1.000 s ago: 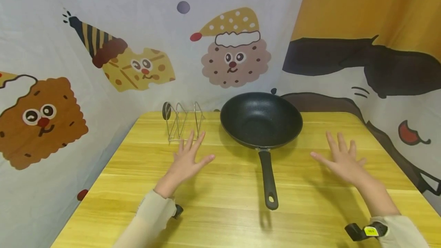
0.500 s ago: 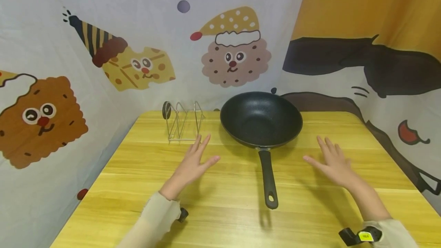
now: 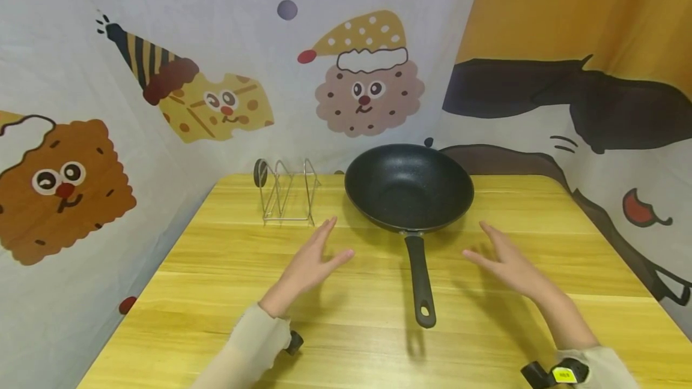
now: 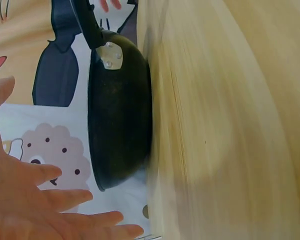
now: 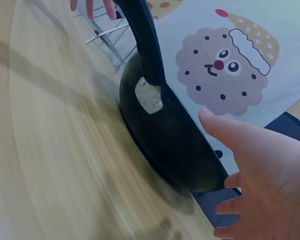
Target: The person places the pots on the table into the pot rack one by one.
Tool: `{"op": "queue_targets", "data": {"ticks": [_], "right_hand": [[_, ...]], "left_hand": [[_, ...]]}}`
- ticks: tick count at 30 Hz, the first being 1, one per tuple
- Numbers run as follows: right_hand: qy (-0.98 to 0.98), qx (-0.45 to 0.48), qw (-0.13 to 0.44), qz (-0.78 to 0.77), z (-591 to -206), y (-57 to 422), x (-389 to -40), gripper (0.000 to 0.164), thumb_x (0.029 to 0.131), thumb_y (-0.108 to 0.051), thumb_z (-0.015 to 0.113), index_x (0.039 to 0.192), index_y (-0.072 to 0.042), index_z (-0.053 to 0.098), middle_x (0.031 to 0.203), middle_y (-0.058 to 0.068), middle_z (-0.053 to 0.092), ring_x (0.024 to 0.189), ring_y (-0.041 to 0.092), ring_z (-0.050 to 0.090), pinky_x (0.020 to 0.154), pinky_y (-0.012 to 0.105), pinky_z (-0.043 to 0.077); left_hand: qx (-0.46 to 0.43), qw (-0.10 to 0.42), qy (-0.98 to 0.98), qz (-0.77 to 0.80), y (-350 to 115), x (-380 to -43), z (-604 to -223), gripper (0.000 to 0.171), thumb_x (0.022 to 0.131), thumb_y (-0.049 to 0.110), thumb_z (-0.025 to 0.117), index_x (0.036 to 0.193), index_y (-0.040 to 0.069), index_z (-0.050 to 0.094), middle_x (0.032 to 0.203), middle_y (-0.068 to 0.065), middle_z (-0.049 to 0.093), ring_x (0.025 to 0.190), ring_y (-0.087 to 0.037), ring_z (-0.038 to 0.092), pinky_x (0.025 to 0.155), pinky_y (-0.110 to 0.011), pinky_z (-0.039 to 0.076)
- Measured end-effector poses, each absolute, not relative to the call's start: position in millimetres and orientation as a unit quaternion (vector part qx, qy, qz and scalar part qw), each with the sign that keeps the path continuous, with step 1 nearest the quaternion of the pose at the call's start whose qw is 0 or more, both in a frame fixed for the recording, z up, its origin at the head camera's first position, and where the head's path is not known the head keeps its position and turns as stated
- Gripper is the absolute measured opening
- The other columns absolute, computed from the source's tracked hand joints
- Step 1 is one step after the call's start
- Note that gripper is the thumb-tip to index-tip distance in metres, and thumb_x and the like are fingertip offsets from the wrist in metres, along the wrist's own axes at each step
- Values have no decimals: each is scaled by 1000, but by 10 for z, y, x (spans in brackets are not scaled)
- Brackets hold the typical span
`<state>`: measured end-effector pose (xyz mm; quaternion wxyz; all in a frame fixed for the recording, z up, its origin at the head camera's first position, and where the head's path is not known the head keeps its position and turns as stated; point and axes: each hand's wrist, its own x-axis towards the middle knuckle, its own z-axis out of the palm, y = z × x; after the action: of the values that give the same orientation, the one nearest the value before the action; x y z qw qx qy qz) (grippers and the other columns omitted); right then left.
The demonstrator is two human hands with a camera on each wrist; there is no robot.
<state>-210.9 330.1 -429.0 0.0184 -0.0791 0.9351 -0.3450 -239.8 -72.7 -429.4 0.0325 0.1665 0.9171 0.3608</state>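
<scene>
The bare left hand [image 3: 309,266] and right hand [image 3: 515,270] hover empty, fingers extended, on either side of the long black handle [image 3: 418,275] of the round, deep black pan [image 3: 409,188], which rests on the yellow wood-grain tabletop [image 3: 357,317] beside a silver wire rack [image 3: 286,219]. This looks like the approach; gripping would call for fingers curling around that handle.

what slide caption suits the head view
Left hand and right hand flank the black handle of a round black frying pan, beside a silver wire rack on a yellow wooden table.
</scene>
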Motion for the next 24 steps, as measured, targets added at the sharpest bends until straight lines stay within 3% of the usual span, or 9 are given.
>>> {"op": "queue_targets", "data": {"ticks": [9,15,24], "right_hand": [[925,-86,43,-367,-4293,3131,-2096,85,100,-42,57,156,6,15,157,37,22,139,62,27,106,75,31],[919,-92,44,-380,-4303,3027,-2098,78,102,-40,54,153,9,23,153,38,31,135,62,35,103,72,39],[899,-110,52,-422,-4315,2886,-2115,65,102,-29,55,148,11,32,148,37,40,127,55,51,98,60,52]], "left_hand": [[163,52,900,400,-652,-2369,-4312,85,93,59,59,160,25,20,166,-6,24,149,-38,32,119,-63,28],[171,54,899,398,-589,-2350,-4349,85,93,58,60,160,24,21,164,-7,29,142,-40,43,115,-62,36],[194,68,889,409,-467,-2307,-4373,87,93,60,59,160,19,22,162,-9,33,134,-38,53,112,-57,42]]}}
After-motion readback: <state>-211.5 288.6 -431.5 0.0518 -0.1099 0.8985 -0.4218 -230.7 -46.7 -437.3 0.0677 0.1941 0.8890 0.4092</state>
